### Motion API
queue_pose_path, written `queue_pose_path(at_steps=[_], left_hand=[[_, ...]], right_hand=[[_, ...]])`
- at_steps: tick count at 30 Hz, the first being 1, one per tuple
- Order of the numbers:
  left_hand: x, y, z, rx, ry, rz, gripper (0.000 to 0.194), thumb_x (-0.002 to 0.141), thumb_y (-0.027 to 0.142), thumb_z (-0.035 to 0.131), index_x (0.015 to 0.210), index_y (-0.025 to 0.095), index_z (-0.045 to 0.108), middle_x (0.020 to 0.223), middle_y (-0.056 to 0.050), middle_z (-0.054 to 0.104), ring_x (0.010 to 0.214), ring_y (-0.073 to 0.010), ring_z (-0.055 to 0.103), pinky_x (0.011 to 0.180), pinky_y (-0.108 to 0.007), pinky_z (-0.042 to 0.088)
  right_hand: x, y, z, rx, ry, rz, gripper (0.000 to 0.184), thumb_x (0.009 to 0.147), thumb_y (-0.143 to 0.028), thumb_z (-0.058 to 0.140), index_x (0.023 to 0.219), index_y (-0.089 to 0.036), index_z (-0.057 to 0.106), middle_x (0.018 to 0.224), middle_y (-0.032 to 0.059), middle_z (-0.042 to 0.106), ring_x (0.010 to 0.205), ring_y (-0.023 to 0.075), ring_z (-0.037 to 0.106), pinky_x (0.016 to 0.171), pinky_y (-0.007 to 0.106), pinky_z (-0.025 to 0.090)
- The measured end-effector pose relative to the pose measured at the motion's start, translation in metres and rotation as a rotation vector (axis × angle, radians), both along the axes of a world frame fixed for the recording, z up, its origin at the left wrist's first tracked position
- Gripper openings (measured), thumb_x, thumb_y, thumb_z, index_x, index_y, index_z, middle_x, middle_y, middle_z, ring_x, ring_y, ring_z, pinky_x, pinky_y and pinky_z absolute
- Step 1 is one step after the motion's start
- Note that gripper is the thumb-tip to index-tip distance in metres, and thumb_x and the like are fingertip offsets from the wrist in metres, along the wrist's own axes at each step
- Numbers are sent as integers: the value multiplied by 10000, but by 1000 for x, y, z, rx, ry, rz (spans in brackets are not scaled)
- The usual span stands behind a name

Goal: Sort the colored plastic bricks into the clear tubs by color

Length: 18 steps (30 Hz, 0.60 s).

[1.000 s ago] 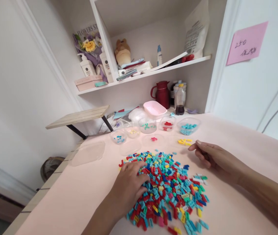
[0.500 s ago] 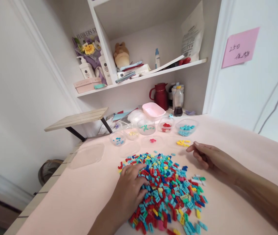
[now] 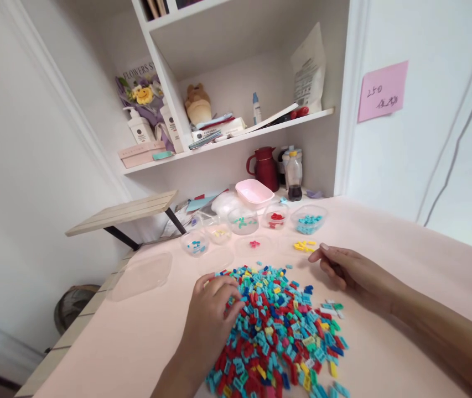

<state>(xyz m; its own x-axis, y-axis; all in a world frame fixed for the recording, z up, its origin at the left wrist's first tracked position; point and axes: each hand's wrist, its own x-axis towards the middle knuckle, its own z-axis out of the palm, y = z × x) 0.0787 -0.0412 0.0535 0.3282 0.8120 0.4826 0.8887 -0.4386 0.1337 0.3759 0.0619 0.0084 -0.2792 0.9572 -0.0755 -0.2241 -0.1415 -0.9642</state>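
Observation:
A large heap of small toy building bricks (image 3: 273, 331) in blue, red, yellow, green and white lies on the pink tabletop. Over its upper left edge rests my left hand (image 3: 214, 307), palm down, its bent fingers apart with the tips among the bricks. My right hand (image 3: 346, 270) hovers past the heap's right side, loosely curled, thumb and index finger apart, with nothing visible in it. Close to its fingertips, yellow bricks (image 3: 303, 246) lie on a flat clear lid. Pink bricks (image 3: 254, 244) sit on another clear lid to the left.
Behind the lids stand clear tubs of sorted bricks: light blue (image 3: 309, 221), red (image 3: 276, 217), green (image 3: 243, 222) and blue (image 3: 195, 244). A pink basin (image 3: 254, 191), a red jug (image 3: 265, 168) and a bottle (image 3: 294, 179) stand at the back. A clear lid (image 3: 142, 276) lies left.
My left hand has drawn back a little to the left on the heap. The right hand stays beside the yellow bricks. The whole view has shifted slightly.

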Motion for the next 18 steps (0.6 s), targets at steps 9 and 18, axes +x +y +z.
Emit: queue_pose_path(at_steps=[9,18], left_hand=[[4,3,-8,-173,67,-25,178,783,102,639,852,254,577,928,27,676,935,-174,620,1010,-450,330],[-1,4,-13,-165,87,-17,349,771,89,644,1039,312,635,1162,-15,615,1074,-229,553,966,-464,392]], right_hand=[[1,0,1,45,-29,49,422,848,-581,511,841,-176,632,498,-42,399,434,96,286,449,256,239],[2,1,-2,42,-24,47,434,837,-590,520,849,-171,634,512,-36,416,431,92,299,438,253,247]])
